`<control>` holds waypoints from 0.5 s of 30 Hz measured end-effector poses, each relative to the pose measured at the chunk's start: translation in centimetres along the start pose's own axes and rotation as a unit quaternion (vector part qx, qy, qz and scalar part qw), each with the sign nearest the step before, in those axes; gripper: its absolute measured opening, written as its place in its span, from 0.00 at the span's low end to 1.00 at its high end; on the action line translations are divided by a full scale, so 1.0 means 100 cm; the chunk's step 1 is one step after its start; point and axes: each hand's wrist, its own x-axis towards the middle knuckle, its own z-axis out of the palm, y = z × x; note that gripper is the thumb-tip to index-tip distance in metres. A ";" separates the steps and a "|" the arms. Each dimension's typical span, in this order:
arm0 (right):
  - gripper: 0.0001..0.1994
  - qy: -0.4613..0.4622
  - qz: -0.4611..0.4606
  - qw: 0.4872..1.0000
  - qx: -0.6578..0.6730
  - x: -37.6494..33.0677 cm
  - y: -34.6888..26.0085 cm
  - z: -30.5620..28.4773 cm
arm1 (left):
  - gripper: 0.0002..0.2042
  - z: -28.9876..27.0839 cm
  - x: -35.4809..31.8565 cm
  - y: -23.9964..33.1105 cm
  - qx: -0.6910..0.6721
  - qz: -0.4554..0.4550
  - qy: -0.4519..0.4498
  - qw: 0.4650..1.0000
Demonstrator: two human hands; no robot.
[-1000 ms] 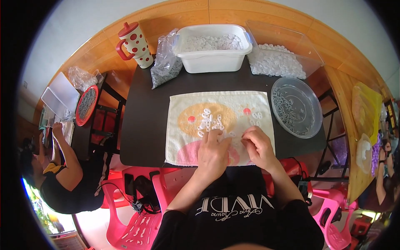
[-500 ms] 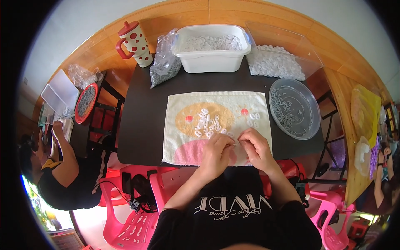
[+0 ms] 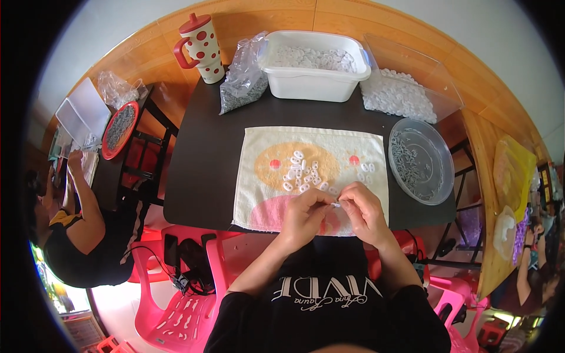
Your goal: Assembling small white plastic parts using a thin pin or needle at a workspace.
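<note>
Left hand (image 3: pixel 305 215) and right hand (image 3: pixel 360 210) pinch small white piece (image 3: pixel 335 205) between fingertips, near edge of towel (image 3: pixel 259 200). Clear crumpled bag (image 3: pixel 241 76) far left; white tub (image 3: pixel 312 79) beside it.

The camera sits on my head and looks steeply down at the black table (image 3: pixel 206 159) in front of me. It is a wide fisheye view, so the edges bend. My forearms enter from the lower edge, close to the lens; the white tub (image 3: pixel 315 82) lies farther away, at the top.
</note>
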 end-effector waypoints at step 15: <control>0.04 -0.059 -0.063 0.992 -0.089 0.012 -0.009 -0.008 | 0.06 -0.002 -0.001 -0.001 -0.010 0.029 0.007 1.000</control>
